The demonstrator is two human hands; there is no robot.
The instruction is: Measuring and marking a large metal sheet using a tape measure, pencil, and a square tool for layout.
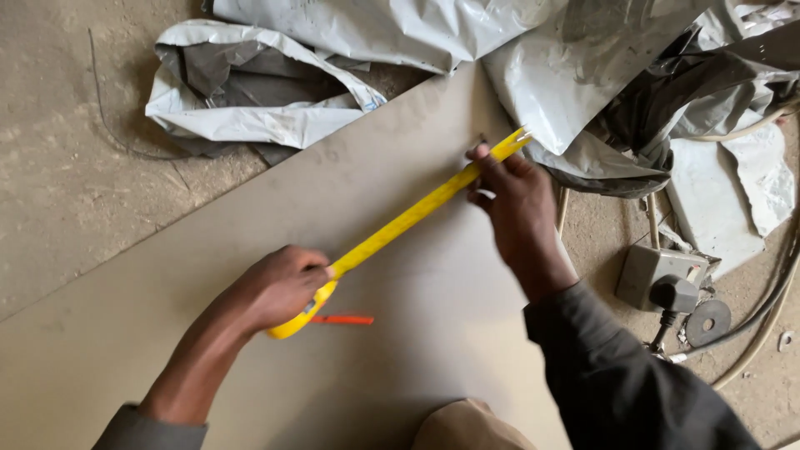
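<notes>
My left hand (pixel 279 287) clamped the light tape measure case (pixel 302 317); right fingers (pixel 492 171) pinched its springy, thin blade (pixel 417 215) near the board's (pixel 250 250) far corner.

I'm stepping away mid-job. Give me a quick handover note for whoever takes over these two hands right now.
Left hand: grips the yellow tape measure case on the grey board.
Right hand: pins the yellow tape blade near the board's far edge.
Orange pencil lies on the board beside the case.
Done: tape stretched across the board.
Left: no mark visible on the board yet; pencil not picked up.
Note: socket box and cables lie on the floor to the right.
</notes>
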